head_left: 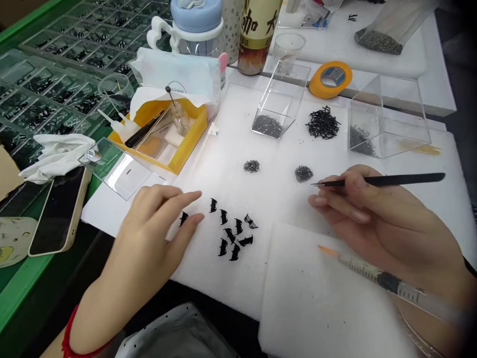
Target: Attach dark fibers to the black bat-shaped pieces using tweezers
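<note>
My left hand hovers over the left part of the white foam sheet, thumb and forefinger apart with nothing between them. Close to its fingertips lie several small black clip-shaped parts; one is partly behind the thumb. My right hand grips black tweezers, whose fine tip points left beside a small pile of tiny dark pieces. A syringe with an orange tip runs below that hand and across the wrist; whether the fingers hold it, I cannot tell. Another small pile lies farther left.
Clear boxes with tiny pieces, black rods, orange tape and a bottle stand beyond my hands. At left are a yellow box with tools, a clear lid, a phone and green trays.
</note>
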Motion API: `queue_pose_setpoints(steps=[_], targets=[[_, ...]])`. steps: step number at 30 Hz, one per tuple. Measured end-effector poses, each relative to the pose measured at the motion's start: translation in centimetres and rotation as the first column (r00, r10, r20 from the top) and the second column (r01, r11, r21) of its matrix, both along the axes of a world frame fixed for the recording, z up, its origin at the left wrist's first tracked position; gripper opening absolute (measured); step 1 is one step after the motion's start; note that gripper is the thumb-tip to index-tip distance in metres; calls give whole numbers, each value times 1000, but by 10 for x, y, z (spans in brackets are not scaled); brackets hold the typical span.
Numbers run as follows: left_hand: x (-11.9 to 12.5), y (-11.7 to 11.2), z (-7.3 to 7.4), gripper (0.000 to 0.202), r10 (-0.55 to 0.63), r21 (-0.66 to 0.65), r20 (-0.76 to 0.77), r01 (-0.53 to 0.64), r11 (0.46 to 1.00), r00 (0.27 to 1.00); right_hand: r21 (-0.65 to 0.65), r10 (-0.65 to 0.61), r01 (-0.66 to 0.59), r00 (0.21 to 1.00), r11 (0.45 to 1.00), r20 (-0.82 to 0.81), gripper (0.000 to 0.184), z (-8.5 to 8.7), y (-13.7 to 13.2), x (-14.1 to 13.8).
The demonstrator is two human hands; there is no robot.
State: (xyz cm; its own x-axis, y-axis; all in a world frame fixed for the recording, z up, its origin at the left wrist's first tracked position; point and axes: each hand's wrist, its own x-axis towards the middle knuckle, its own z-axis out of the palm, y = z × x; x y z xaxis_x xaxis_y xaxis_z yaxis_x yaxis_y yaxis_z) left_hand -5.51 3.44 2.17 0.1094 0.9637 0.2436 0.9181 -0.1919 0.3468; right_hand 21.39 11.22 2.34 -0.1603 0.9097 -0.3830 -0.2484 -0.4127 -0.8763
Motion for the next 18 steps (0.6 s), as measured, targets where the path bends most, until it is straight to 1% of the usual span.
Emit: queue_pose_setpoints(steps=[2, 4, 6, 9, 12, 16, 18], targets=[[6, 11, -3, 25, -81, -31, -69, 79, 996, 994, 15, -27, 27, 999, 1000, 19, 11, 2, 0, 0], [10, 19, -5, 21, -121, -38, -115, 117, 992, 986, 33, -64, 62, 996, 998, 60, 13, 6, -1, -1], [13, 22, -5, 16, -147, -32, -126, 144, 989, 981, 68, -73, 65, 989, 996, 126, 13, 13, -2, -3], [15, 22, -4, 11, -171, -40, -81, 168, 985, 982, 90, -2, -23, 964, 996, 265, 12, 19, 2, -6], [17, 22, -3, 7, -191, -44, 6, 191, 981, 982, 105, 89, -147, 903, 984, 421, 13, 18, 14, -13], [21, 23, -4, 8, -249, -45, 72, 252, 967, 966, 192, 107, -246, 835, 950, 539, 15, 9, 34, -32], [21, 22, -4, 7, -230, -18, 101, 233, 972, 968, 211, 99, -274, 798, 938, 594, 14, 6, 39, -42]])
